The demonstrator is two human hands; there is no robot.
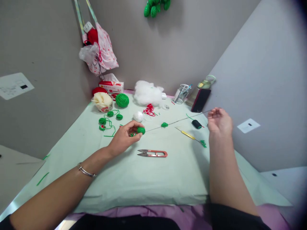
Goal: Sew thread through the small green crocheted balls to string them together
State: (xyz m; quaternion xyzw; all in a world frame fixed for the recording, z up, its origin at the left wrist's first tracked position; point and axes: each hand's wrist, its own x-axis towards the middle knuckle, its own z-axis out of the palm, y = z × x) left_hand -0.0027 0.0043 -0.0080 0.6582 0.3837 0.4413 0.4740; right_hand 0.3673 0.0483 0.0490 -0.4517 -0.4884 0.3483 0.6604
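Observation:
My left hand (123, 139) is closed, with a small green crocheted ball (141, 130) between thumb and fingers. From that ball a thin dark thread (184, 119) runs taut, up and to the right, to my right hand (220, 123). The right fingers are curled together on its far end; whether they also pinch a needle is hidden. Below the thread's line lie open orange-handled thread snips (153, 153) and a yellow-handled crochet hook (187, 135). A small green yarn tangle (164, 125) lies along the thread's path. Near my right hand is a dark thread spool (197, 124).
Several small green crocheted pieces (102, 121) with yarn tails lie at left. Behind are a green yarn ball (122, 100), white stuffing (148, 93), a white yarn ball (138, 116), and red yarn (149, 110). A phone (201, 100) leans by a bottle (203, 83) and a glass jar (182, 94).

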